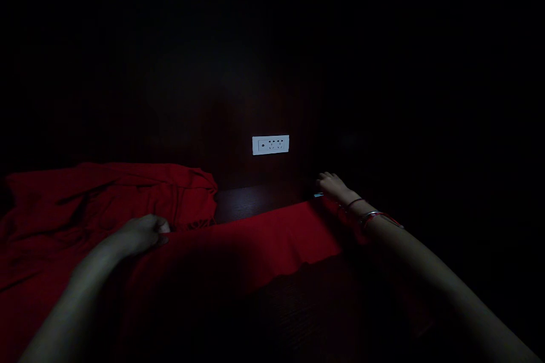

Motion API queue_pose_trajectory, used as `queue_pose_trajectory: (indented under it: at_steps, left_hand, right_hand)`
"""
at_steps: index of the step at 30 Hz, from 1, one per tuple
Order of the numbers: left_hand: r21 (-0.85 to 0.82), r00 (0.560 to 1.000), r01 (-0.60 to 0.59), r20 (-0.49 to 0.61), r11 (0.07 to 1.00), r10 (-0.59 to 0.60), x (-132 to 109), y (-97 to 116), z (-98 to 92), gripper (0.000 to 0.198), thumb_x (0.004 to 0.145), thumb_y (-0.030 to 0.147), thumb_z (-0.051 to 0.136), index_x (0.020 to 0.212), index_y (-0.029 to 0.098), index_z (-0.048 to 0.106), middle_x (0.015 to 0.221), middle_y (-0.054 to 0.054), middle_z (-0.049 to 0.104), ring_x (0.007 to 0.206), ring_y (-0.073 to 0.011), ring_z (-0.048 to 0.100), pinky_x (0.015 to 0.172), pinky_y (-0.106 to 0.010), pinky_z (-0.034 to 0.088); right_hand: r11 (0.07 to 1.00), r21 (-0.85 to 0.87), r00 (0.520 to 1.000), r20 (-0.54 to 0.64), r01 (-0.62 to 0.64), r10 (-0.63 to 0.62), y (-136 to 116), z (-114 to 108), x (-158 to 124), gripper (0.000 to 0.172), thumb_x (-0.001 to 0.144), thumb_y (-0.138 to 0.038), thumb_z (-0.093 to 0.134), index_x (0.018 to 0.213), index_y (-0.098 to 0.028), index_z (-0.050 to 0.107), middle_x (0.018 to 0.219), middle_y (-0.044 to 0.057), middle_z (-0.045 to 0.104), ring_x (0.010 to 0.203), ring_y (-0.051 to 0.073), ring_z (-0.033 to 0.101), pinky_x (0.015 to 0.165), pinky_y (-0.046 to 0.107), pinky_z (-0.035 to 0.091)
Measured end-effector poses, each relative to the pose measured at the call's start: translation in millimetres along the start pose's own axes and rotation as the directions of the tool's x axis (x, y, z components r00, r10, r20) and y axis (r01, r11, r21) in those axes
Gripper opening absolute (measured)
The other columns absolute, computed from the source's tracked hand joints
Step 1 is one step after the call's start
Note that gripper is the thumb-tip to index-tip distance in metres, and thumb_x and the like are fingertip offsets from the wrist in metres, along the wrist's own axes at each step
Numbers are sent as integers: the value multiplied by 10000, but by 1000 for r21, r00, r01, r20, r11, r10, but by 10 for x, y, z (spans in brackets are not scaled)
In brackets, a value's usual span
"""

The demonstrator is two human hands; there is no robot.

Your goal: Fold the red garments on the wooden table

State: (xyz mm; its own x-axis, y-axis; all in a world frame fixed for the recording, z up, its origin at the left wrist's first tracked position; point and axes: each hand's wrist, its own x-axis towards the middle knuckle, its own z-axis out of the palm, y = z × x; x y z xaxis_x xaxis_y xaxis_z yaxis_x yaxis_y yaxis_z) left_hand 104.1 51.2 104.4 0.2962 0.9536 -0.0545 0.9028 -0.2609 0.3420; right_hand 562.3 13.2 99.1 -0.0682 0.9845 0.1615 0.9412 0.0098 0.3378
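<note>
A red fringed scarf (pixel 272 238) stretches in a band between my two hands, its far edge fairly straight. My left hand (pixel 147 232) is closed, pinching that edge with thumb and fingers. At the band's right end, my right hand (pixel 334 186) is curled over the cloth's far corner; its fingertips are dim and partly hidden. A small pale thing (pixel 318 195), too small to name, lies just below those fingers. On the left, more of the red cloth (pixel 170 187) lies in loose folds, with dark tassels showing near its right edge.
A white wall socket panel (pixel 271 145) is set in the dark back wall. Below it shows a strip of dark, wood-like surface (pixel 242 203). Bracelets (pixel 370 216) circle my right wrist. Deep shadow hides most of the surroundings.
</note>
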Motion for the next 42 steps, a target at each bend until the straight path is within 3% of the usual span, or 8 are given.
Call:
queue_pose_trajectory:
  at_steps: [3, 6, 10, 13, 23, 31, 36, 42]
  left_hand:
    - [76, 995, 49, 85, 996, -55, -105, 136, -55, 131, 613, 187, 460, 645, 157, 584, 628, 19, 616, 669, -149, 558, 582, -204, 363]
    - [90, 997, 27, 74, 996, -34, -197, 250, -132, 129, 620, 211, 454, 661, 163, 567, 667, 11, 610, 694, -152, 549, 601, -211, 364]
    - [86, 996, -65, 73, 994, 59, -240, 339, -165, 136, 621, 239, 459, 685, 184, 567, 720, 1, 608, 715, -148, 538, 638, -218, 368]
    - [84, 989, -139, 61, 987, 134, -265, 379, -167, 160, 628, 234, 455, 717, 180, 577, 744, -10, 601, 727, -144, 526, 661, -224, 361]
    - [-12, 980, -38, 194, 999, 40, -435, 188, -381, 223, 612, 377, 484, 654, 166, 544, 670, 5, 545, 649, -139, 477, 586, -223, 343]
    - [-109, 985, 101, 149, 989, -84, -581, -65, -518, 313, 589, 452, 478, 702, 175, 571, 705, 14, 592, 712, -159, 531, 625, -208, 398]
    - [58, 972, 236, 0, 970, -236, -517, -99, -494, 189, 592, 283, 453, 694, 184, 576, 682, 1, 604, 705, -162, 553, 622, -213, 400]
    - [-145, 978, -116, -187, 983, 88, -537, 216, -489, 244, 648, 245, 384, 777, 177, 580, 775, 8, 611, 739, -143, 549, 657, -207, 409]
  right_hand:
    - [935, 277, 975, -89, 219, -202, -625, -190, 190, 230, 811, -157, 431, 959, -108, 600, 982, 145, 577, 913, 208, 523, 773, 308, 393]
    - [697, 545, 883, -233, 466, -409, -1467, -322, 331, 282, 800, -241, 489, 1054, -136, 554, 1058, 110, 569, 971, 192, 511, 831, 308, 384]
    - [431, 693, 802, -389, 579, -453, -2426, -337, 351, 365, 794, -296, 497, 1136, -170, 497, 1153, 94, 527, 1039, 179, 483, 850, 288, 375]
    - [344, 766, 826, -416, 544, -380, -2723, -298, 326, 201, 805, -271, 477, 946, -184, 591, 951, 51, 616, 880, 162, 552, 765, 261, 399]
    - [213, 862, 880, -409, 460, -244, -2128, -389, 334, 248, 802, -318, 437, 738, -146, 603, 752, 24, 622, 706, 144, 540, 645, 235, 385]
    - [396, 824, 909, -408, 406, -84, -1649, -546, 307, 217, 785, -273, 451, 757, -143, 623, 758, 36, 639, 714, 146, 554, 657, 233, 388]
    - [523, 780, 918, -396, 344, -14, -1342, -563, 286, 224, 795, -270, 442, 788, -151, 632, 771, 34, 643, 727, 152, 561, 671, 240, 395]
    - [685, 659, 943, -305, 310, -133, -1358, -652, 206, 289, 756, -236, 524, 1023, -140, 581, 991, 98, 584, 924, 193, 518, 811, 315, 390]
